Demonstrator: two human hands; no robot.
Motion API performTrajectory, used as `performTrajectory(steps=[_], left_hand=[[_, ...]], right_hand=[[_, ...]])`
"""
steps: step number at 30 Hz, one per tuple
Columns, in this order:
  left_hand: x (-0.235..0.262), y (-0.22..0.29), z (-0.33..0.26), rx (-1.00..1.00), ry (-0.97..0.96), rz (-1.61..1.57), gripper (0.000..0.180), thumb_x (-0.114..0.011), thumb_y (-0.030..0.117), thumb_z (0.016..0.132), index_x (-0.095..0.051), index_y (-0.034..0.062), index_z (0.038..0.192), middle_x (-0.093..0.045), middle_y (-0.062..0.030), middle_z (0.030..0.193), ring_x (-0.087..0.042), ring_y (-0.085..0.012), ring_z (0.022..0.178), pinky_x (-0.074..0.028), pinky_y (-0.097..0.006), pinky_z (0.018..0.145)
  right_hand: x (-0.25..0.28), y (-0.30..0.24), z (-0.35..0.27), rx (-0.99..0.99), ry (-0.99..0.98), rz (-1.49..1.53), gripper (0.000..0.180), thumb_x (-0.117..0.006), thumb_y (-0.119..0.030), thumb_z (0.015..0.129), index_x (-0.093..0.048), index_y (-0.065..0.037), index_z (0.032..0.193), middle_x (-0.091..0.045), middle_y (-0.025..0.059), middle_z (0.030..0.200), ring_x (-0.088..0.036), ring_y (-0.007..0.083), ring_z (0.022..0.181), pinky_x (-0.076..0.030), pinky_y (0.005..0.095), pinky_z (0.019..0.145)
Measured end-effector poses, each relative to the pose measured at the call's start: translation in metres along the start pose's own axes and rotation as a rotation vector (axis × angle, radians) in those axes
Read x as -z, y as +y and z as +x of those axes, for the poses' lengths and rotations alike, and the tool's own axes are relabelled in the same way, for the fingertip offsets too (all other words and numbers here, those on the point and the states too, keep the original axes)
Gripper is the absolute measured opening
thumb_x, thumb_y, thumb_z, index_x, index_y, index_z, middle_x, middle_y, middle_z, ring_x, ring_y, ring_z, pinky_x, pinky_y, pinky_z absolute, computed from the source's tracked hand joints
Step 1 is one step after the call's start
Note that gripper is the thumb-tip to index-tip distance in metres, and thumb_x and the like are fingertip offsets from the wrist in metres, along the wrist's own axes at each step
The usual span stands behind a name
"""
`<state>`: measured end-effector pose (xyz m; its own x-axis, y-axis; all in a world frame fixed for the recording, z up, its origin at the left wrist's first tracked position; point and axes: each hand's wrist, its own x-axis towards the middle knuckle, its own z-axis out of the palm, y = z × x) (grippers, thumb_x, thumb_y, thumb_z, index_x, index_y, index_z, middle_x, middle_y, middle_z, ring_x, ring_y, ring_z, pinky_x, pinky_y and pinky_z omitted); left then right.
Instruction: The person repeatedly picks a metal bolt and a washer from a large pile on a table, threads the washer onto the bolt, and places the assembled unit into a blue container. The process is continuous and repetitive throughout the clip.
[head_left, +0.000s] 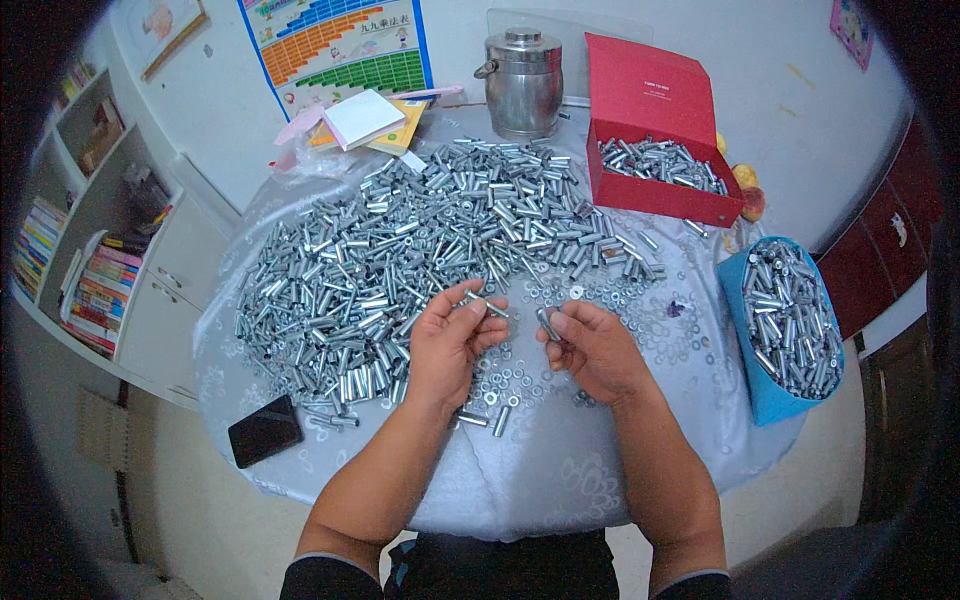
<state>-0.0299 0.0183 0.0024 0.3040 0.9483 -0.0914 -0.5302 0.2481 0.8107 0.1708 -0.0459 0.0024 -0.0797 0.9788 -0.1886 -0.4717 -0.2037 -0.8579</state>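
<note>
My left hand (452, 342) pinches a thin metal bolt (487, 303) between thumb and fingers, above the table's near middle. A short way to its right, my right hand (592, 348) grips a short silver sleeve (548, 323) upright in its fingertips. The two hands are close but apart. A big heap of silver metal sleeves (420, 240) spreads over the table beyond and left of them. Loose flat washers (520, 375) lie scattered under and around both hands.
A round table (560, 470) with a pale patterned cloth. Red open box (655, 170) of metal parts at back right, blue basket (785, 320) of parts at right edge. Steel lidded pot (522, 80), notepads (365, 118) at back. Black phone (265, 430) near left. Bookshelves (90, 240) far left.
</note>
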Motion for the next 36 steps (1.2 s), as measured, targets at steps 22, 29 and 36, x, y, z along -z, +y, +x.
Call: performTrajectory(steps=[22,29,36], left_hand=[[-0.011,0.002,-0.009,-0.052,-0.011,0.135,0.029,-0.06,0.007,0.096,-0.055,-0.0016,0.123,-0.07,-0.018,0.109,-0.07,-0.019,0.09,-0.058,-0.028,0.079],[-0.016,-0.002,-0.014,-0.042,-0.061,0.3,0.026,-0.06,0.009,0.097,-0.064,-0.0052,0.118,-0.071,-0.0151,0.104,-0.07,-0.0198,0.089,-0.058,-0.028,0.08],[-0.015,-0.007,-0.016,0.052,-0.145,0.381,0.026,-0.06,0.013,0.098,-0.065,-0.0058,0.115,-0.071,-0.0141,0.099,-0.071,-0.0202,0.082,-0.059,-0.03,0.074]], right_hand=[[-0.018,0.002,-0.002,0.031,0.166,-0.058,0.025,-0.065,-0.009,0.094,-0.061,0.009,0.111,-0.069,0.0159,0.099,-0.071,0.0233,0.087,-0.061,0.0307,0.078],[-0.026,0.0,-0.005,0.127,0.199,-0.153,0.022,-0.066,-0.015,0.094,-0.062,0.006,0.103,-0.07,0.0161,0.094,-0.072,0.023,0.08,-0.062,0.0318,0.07],[-0.02,-0.005,-0.006,0.144,0.258,-0.296,0.018,-0.065,-0.016,0.095,-0.061,0.001,0.097,-0.071,0.0127,0.085,-0.067,0.0162,0.064,-0.054,0.0261,0.055]])
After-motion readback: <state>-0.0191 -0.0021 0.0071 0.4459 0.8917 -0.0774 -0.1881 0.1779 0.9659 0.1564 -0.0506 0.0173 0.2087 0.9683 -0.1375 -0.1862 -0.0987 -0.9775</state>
